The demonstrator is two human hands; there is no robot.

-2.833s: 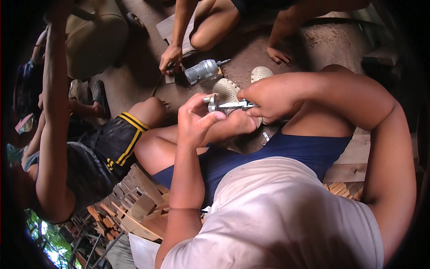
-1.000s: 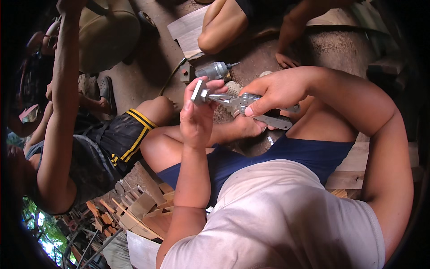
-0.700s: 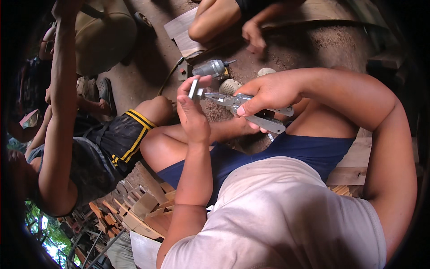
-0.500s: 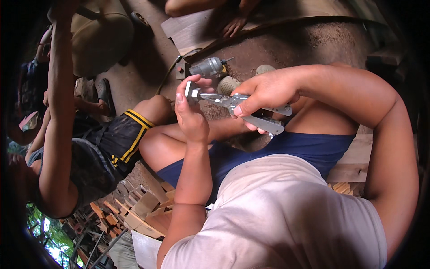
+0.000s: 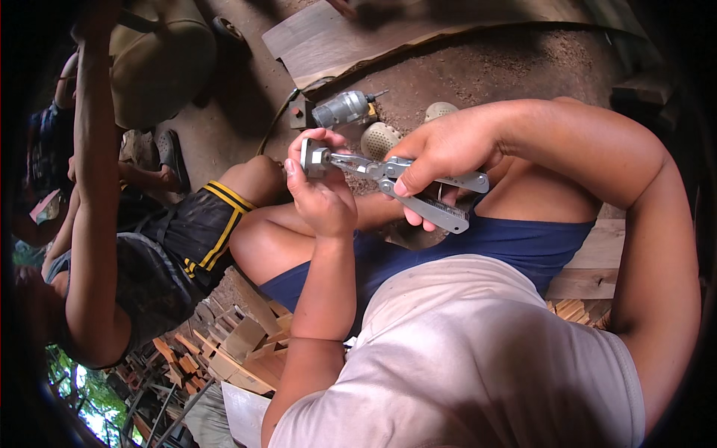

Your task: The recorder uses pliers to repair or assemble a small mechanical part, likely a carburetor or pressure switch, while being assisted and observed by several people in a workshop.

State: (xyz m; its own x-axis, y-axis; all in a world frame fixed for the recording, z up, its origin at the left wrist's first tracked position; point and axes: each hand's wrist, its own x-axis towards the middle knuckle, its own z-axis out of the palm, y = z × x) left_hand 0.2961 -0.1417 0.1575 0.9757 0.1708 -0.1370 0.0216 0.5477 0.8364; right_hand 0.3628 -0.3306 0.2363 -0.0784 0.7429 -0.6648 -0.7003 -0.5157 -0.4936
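Note:
My left hand (image 5: pixel 326 196) is raised in front of my lap. Its thumb and fingers are closed around a small metal fitting (image 5: pixel 307 157), a flat plate with a hex nut on its right face. In my right hand (image 5: pixel 448 151) are silver multi-tool pliers (image 5: pixel 388 173), the fingers wrapped round the spread handles. The pliers' nose points left at the nut, right beside it; whether the jaws touch or grip it I cannot tell. Part of the fitting is hidden by my left fingers.
Beyond my hands a grey power drill (image 5: pixel 345 110) lies on the dirt floor by a small switch box (image 5: pixel 301 112). A wooden slab (image 5: pixel 328 46) spans the far side. Another person in black shorts (image 5: pixel 213 231) sits close on my left. Wood offcuts (image 5: pixel 243 340) are piled lower left.
The fitting has turned so its plate shows more, and has moved slightly left. The pliers' handles have spread wider. The other person's hand at the far slab has mostly left view.

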